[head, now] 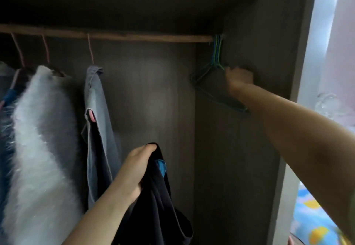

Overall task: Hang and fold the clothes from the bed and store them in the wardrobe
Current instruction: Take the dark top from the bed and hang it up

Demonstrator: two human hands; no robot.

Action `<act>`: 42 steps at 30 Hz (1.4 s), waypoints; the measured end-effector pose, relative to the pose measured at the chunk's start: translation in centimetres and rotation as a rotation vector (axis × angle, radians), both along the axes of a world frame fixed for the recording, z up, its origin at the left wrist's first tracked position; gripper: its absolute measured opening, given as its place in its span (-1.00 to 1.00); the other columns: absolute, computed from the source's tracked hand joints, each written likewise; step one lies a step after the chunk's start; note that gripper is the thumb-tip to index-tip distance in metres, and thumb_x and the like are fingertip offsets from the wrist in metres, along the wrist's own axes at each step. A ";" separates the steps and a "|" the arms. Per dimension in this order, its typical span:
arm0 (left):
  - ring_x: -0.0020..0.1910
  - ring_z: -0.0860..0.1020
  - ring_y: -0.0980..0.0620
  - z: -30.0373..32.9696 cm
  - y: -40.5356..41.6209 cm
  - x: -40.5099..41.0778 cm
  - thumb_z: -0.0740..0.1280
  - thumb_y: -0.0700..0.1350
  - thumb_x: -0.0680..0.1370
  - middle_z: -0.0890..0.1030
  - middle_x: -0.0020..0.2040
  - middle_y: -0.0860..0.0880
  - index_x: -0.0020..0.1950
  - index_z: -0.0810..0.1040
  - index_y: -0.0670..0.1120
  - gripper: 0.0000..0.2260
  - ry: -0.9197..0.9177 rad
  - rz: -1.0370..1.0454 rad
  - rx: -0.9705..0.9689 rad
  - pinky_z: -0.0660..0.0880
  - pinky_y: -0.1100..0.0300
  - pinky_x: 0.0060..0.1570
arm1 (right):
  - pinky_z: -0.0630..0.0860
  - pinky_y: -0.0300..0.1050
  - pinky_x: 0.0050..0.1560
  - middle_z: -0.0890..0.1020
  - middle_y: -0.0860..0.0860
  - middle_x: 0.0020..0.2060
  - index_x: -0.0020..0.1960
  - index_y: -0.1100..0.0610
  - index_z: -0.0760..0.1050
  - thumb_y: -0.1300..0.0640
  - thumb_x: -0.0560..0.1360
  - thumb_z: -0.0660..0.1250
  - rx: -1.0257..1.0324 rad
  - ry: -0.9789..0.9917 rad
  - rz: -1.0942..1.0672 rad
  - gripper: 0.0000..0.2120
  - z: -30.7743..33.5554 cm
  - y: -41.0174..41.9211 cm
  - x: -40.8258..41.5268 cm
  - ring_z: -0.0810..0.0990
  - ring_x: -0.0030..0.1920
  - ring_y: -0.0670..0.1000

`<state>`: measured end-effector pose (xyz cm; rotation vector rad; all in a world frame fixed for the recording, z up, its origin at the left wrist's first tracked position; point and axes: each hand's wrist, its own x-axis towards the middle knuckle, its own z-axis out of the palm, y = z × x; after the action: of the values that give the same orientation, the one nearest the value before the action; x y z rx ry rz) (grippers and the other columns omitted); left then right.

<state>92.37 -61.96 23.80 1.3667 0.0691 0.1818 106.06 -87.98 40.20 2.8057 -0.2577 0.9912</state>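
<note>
My left hand [139, 166] grips the dark garment [155, 196] at lower centre. My right hand [239, 78] closes on the wire hangers [216, 66] at the rail's [134, 36] right end. Next: separate one hanger, unhook upward.

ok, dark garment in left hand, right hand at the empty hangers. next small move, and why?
Probably lift one hanger off the rail. The right hand is at the bunch of empty hangers at the rail's right end; its grip is blurred. The left hand grips the dark garment, which has no hanger yet.
</note>
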 end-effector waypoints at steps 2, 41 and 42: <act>-0.17 0.64 0.08 0.0 0.5 0.8 0.33 -0.03 0.57 0.69 -0.23 0.05 -0.13 0.59 0.04 -0.90 -0.014 0.012 -0.019 0.49 0.19 -0.27 | 0.47 0.05 0.08 0.53 0.27 0.25 0.34 0.27 0.43 0.31 0.64 -0.03 -0.032 -0.069 0.026 -0.63 0.0 -0.2 1.1 0.54 0.22 0.27; -0.37 0.56 -0.06 -3.0 9.5 6.7 0.36 -0.14 0.55 0.62 -0.28 -0.14 -0.07 0.60 -0.16 -0.91 0.270 0.190 0.167 0.49 0.17 -0.28 | 0.08 -0.24 -0.52 0.20 -0.07 -0.60 -0.11 0.04 0.71 -0.03 0.62 0.16 1.526 0.542 0.899 -0.63 -32.4 8.4 -11.8 0.14 -0.57 -0.09; -0.36 0.56 -0.04 -3.2 10.0 7.1 0.35 -0.15 0.56 0.61 -0.28 -0.12 -0.01 0.61 -0.14 -0.91 0.235 0.221 0.249 0.47 0.19 -0.29 | 0.09 -0.23 -0.53 0.21 -0.07 -0.61 -0.07 -0.04 0.70 -0.03 0.63 0.15 1.390 0.623 0.907 -0.66 -31.4 7.6 -12.0 0.16 -0.58 -0.09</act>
<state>99.49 -51.95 20.57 1.6240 0.4069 0.2197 94.07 -80.35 8.80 4.4120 0.7920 -0.3905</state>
